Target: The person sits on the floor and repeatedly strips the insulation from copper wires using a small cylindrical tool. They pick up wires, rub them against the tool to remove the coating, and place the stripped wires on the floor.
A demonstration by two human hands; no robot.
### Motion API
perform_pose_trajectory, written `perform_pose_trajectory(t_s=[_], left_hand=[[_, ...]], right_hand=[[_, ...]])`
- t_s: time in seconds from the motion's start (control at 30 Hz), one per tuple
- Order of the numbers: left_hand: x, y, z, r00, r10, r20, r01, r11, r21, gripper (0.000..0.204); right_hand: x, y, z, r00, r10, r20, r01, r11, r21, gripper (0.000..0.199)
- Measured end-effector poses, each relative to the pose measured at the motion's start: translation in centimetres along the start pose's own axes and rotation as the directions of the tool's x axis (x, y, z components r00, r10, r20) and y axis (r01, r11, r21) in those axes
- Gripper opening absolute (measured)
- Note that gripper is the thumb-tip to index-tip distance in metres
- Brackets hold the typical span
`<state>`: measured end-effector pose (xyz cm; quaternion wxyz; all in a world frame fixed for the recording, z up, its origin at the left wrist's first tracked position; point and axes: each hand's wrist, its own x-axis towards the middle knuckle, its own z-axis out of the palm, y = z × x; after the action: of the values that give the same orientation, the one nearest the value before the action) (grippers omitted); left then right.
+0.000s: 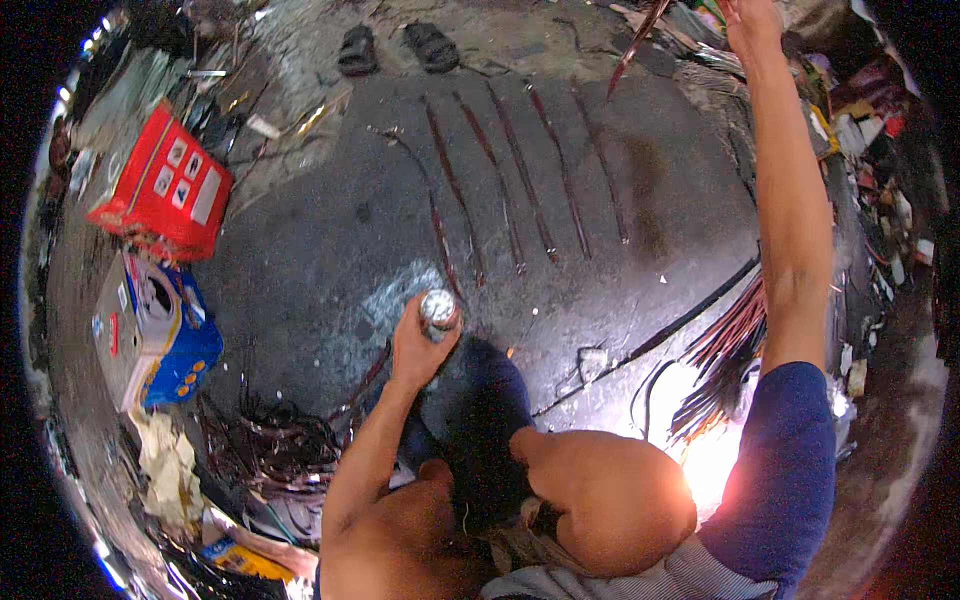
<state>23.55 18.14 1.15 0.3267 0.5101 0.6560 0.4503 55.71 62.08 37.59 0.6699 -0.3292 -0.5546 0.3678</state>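
Note:
My left hand [424, 347] is wrapped round a small round can [438, 308] with a pale, shiny top, held upright low over the dark mat. Just beyond it lies the near end of a long thin dark strand [432, 200]. Several similar reddish-brown strands [520, 170] lie side by side, spaced apart, farther out on the mat. My right arm stretches far forward on the right, and my right hand [748, 14] is cut off by the top edge, its fingers mostly out of sight. Near it a dark red tapering strand [637, 50] shows; whether the hand touches it is unclear.
A bundle of reddish-brown strands [715, 360] lies by my right knee, beside a bright glare. Tangled dark strands [275, 450] are heaped at left, near a red box [172, 190] and a blue-and-white box [160, 325]. Black sandals [430, 47] lie at the far side; scraps line the right.

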Motion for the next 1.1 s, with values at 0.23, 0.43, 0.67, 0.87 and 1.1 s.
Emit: perform_pose_trajectory(t_s=[0.23, 0.43, 0.67, 0.87, 1.1], left_hand=[[-0.1, -0.4, -1.0, 0.999, -0.042, 0.033, 0.042, 0.999, 0.008, 0.061], [-0.1, -1.3, -1.3, 0.994, -0.061, 0.092, 0.07, 0.993, -0.094, 0.058], [-0.5, -3.5, -2.3, 0.981, -0.098, 0.168, 0.131, 0.971, -0.201, 0.058], [-5.5, -4.8, -8.0, 0.987, -0.109, -0.117, 0.155, 0.831, 0.534, 0.046], [-9.5, -9.2, -11.2, 1.0, 0.011, 0.007, -0.013, 0.712, 0.702, 0.026]], right_hand=[[-8.2, 7.4, -12.9, 0.977, -0.082, -0.196, -0.101, 0.636, -0.765, 0.026], [-27.8, 18.6, -16.1, 0.888, 0.236, -0.395, -0.4, -0.03, -0.916, 0.048], [-47.6, 13.8, 7.4, 0.563, 0.426, 0.708, -0.014, 0.862, -0.507, 0.109], [-50.7, 16.1, 10.9, 0.68, 0.392, 0.62, -0.066, 0.875, -0.48, 0.048], [-51.1, 19.4, 7.4, 0.643, 0.667, 0.377, -0.507, 0.74, -0.443, 0.044]])
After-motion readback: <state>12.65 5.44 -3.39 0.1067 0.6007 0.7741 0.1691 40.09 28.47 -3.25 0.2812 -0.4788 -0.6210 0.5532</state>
